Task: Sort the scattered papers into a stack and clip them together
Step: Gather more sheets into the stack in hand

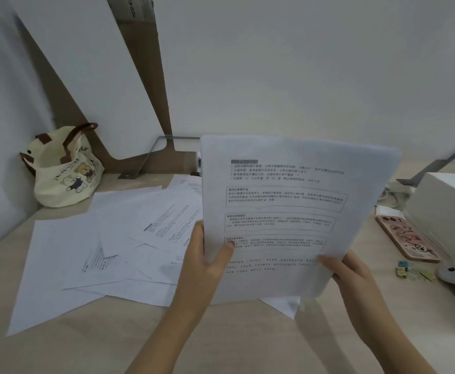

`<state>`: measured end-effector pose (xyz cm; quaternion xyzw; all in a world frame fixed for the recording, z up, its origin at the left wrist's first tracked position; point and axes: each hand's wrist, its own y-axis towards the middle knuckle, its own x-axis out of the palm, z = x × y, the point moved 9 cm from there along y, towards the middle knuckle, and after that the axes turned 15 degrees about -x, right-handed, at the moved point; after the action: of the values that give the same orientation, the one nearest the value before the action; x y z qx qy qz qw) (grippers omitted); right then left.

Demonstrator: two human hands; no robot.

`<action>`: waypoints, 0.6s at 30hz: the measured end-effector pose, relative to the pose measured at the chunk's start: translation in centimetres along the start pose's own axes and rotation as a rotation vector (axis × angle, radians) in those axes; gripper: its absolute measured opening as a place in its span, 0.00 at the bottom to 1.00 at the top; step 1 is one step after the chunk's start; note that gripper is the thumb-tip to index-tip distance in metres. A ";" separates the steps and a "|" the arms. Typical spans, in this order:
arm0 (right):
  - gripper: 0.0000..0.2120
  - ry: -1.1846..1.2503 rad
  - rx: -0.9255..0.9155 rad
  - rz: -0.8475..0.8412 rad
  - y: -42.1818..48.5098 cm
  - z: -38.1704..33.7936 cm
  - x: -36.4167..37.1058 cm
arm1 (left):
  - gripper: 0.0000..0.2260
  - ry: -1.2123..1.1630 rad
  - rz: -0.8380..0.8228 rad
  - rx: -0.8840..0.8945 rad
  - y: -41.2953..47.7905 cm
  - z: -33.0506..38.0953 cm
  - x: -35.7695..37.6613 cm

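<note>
Head view: left hand (pixel 207 261) and right hand (pixel 347 271) pinch a printed sheet (pixel 283 211) upright, center frame. Loose papers (pixel 107 249) cover the worktop (pixel 59 352) at left. Lay it squarely, edges matched, before gathering others.

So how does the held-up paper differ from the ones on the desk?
The held paper is raised and tilted; the scattered papers lie flat on the desk, overlapping. The left hand and right hand grip the held paper; nothing touches the scattered papers. Both are white with print.
</note>
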<state>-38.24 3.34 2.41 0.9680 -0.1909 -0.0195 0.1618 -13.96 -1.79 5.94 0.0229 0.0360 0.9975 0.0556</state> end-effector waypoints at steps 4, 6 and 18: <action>0.13 0.006 -0.012 -0.041 0.2 -0.7 0.2 | 0.14 -0.013 0.031 0.125 0.2 4.8 -0.2; 0.13 0.000 -0.001 -0.037 0.2 -0.6 0.1 | 0.13 0.012 0.055 0.160 0.2 6.7 0.1; 0.13 0.027 -0.020 -0.051 0.6 -1.8 0.4 | 0.13 -0.037 0.240 0.078 2.8 11.0 0.1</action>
<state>-37.94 3.23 4.34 0.9710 -0.1637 -0.0124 0.1736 -13.77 -3.78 17.14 0.0476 0.0709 0.9943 -0.0642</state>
